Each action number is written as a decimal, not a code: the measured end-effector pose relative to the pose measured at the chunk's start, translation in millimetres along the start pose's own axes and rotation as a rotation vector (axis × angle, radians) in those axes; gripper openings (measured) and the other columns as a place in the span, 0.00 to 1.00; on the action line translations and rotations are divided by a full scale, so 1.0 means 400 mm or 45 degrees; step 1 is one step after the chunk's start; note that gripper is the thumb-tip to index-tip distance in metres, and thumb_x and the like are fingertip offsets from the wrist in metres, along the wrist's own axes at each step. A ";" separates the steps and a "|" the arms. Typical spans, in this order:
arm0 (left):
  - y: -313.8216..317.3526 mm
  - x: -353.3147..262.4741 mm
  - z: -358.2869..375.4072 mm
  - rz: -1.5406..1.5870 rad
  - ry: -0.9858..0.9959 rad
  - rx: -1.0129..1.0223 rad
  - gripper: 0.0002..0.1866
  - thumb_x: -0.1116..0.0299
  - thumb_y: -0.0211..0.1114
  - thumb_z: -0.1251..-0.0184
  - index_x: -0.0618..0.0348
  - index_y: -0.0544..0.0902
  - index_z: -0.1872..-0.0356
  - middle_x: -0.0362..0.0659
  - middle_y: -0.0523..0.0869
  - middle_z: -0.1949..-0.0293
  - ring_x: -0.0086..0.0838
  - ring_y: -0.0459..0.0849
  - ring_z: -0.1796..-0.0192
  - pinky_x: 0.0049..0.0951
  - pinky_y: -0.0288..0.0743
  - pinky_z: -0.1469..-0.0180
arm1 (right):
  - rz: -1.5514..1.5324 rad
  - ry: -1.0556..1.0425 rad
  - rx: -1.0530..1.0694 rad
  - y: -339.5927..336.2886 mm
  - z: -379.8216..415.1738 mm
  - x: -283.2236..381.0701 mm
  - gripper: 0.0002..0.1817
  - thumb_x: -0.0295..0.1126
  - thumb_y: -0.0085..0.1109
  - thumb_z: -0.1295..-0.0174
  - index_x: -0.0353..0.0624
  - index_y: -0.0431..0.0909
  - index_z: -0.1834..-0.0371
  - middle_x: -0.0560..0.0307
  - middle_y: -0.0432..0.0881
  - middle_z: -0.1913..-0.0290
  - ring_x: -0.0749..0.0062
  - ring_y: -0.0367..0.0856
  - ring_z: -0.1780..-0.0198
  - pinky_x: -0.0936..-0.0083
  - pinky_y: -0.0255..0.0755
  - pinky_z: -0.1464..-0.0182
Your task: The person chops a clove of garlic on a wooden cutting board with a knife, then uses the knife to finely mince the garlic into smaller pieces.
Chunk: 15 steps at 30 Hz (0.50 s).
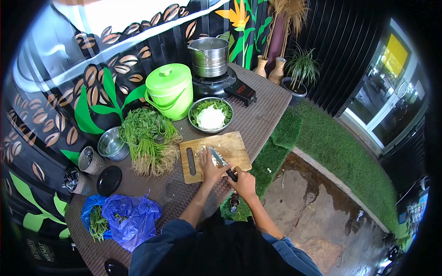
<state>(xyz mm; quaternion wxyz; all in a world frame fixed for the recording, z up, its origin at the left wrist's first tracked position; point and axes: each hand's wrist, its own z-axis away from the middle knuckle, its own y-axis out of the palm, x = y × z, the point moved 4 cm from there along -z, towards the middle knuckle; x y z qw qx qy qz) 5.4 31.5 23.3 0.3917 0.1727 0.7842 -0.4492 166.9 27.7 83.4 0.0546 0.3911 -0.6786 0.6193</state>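
Note:
A wooden cutting board (pixel 239 149) with a slot handle lies on the brown woven-top table, small white chopped bits scattered on it. My right hand (pixel 243 183) is closed round the black handle of a knife (pixel 218 158), whose blade points up and left over the board. Beside the blade, my left hand (pixel 211 168) rests with its fingers stretched out over the board, near the white bits. Just beyond the board stands a metal bowl (pixel 191 120) of chopped greens topped with a white chopped heap. Left of the board lies a bunch of rooted greens (pixel 149 138).
A lidded green bucket (pixel 169 92) stands behind the greens, next to a steel pot (pixel 210 57) on a black stove (pixel 214 86). Leftward are a metal bowl (pixel 113 145), two cups of cutlery, a black lid (pixel 109 180) and blue plastic bags (pixel 133 223). The table edge (pixel 271 122) runs along the right.

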 end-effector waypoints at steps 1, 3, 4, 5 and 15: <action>0.003 0.006 -0.002 0.006 -0.035 0.037 0.68 0.34 0.75 0.64 0.63 0.47 0.27 0.60 0.48 0.27 0.52 0.35 0.24 0.54 0.30 0.28 | 0.010 -0.007 -0.009 -0.004 0.002 0.002 0.14 0.38 0.66 0.54 0.44 0.77 0.67 0.48 0.80 0.79 0.54 0.82 0.74 0.62 0.75 0.69; 0.007 0.010 -0.005 0.014 -0.067 0.081 0.70 0.33 0.75 0.66 0.63 0.46 0.27 0.59 0.47 0.27 0.52 0.33 0.24 0.55 0.29 0.28 | 0.023 -0.009 -0.022 -0.009 0.005 0.000 0.14 0.38 0.66 0.54 0.44 0.77 0.67 0.48 0.80 0.79 0.54 0.82 0.74 0.62 0.75 0.70; 0.007 0.009 -0.006 0.005 -0.068 0.091 0.70 0.33 0.75 0.68 0.62 0.46 0.27 0.59 0.47 0.27 0.51 0.33 0.24 0.55 0.29 0.28 | 0.029 -0.028 -0.033 -0.011 0.007 0.001 0.14 0.38 0.66 0.55 0.44 0.77 0.68 0.48 0.80 0.79 0.54 0.82 0.74 0.62 0.75 0.70; 0.006 0.008 -0.007 -0.004 -0.071 0.101 0.71 0.32 0.75 0.69 0.62 0.46 0.27 0.59 0.47 0.27 0.51 0.33 0.24 0.55 0.29 0.28 | 0.035 -0.048 -0.044 -0.012 0.008 0.002 0.14 0.38 0.66 0.55 0.43 0.76 0.68 0.48 0.81 0.79 0.53 0.82 0.74 0.61 0.75 0.69; 0.001 -0.002 -0.034 -0.171 -0.040 0.143 0.72 0.30 0.75 0.74 0.62 0.51 0.27 0.55 0.46 0.26 0.51 0.34 0.24 0.57 0.29 0.28 | 0.031 -0.018 -0.035 -0.024 0.018 0.012 0.14 0.38 0.67 0.55 0.43 0.76 0.70 0.49 0.81 0.77 0.53 0.81 0.74 0.61 0.74 0.69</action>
